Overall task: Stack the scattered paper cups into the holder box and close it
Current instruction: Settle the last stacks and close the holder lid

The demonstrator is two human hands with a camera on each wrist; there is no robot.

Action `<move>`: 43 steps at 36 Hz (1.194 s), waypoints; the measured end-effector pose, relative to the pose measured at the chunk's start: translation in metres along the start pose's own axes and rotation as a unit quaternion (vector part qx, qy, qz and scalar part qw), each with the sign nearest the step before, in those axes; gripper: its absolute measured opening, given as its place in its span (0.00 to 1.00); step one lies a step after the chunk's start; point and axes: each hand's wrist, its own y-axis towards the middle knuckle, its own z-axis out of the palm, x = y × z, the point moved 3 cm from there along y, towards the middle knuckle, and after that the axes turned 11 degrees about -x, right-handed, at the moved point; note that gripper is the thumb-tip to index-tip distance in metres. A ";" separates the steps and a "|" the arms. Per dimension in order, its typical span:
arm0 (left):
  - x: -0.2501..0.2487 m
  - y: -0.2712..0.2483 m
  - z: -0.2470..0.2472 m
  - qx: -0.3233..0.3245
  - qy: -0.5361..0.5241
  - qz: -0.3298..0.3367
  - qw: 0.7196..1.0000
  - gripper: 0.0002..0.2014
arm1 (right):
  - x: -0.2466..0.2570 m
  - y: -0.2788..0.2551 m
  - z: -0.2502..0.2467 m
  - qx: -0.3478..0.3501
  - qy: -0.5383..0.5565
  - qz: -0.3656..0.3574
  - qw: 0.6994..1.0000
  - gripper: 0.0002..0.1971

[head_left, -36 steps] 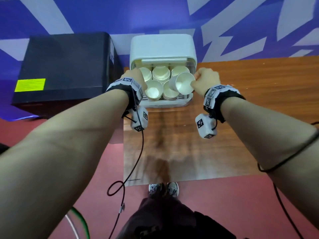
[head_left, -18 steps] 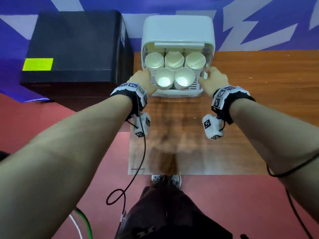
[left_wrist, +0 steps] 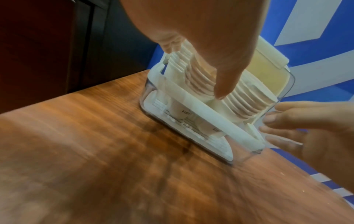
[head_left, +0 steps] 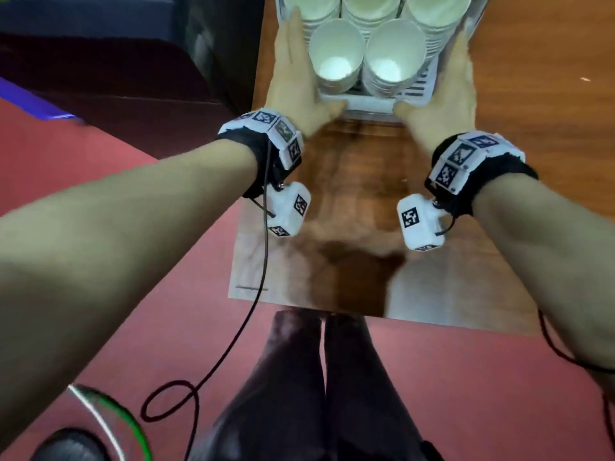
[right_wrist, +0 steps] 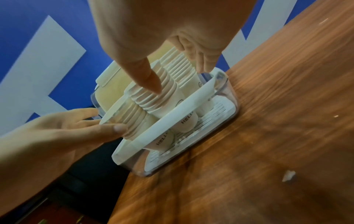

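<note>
- Five stacks of paper cups [head_left: 336,51] stand in the holder box [head_left: 369,106] at the surface's [head_left: 349,201] far edge.
- My left hand [head_left: 294,78] and right hand [head_left: 446,88] flank the box, fingers straight and together.

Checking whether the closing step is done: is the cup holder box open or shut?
Open. The holder box has its lid tilted back behind the paper cup stacks, whose mouths are exposed from above.

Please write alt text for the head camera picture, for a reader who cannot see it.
Two open hands, left hand and right hand, flank an open holder box filled with stacked paper cups at the far edge of a wooden table.
</note>
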 end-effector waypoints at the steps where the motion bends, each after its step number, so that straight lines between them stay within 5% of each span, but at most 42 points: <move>1: 0.001 0.002 0.002 -0.010 -0.007 -0.004 1.000 0.60 | -0.003 0.002 0.003 0.002 0.015 -0.002 1.000 0.57; 8: 0.010 0.015 0.002 -0.071 -0.021 0.024 0.997 0.55 | -0.013 0.023 0.016 0.001 0.047 -0.027 0.999 0.68; 19: 0.026 0.025 0.027 -0.067 -0.102 -0.007 0.992 0.65 | -0.031 0.041 0.034 -0.018 0.087 -0.056 0.994 0.76; 43: 0.012 0.018 0.032 -0.087 -0.153 -0.074 0.982 0.71 | -0.028 0.036 0.031 0.022 0.168 -0.025 0.985 0.72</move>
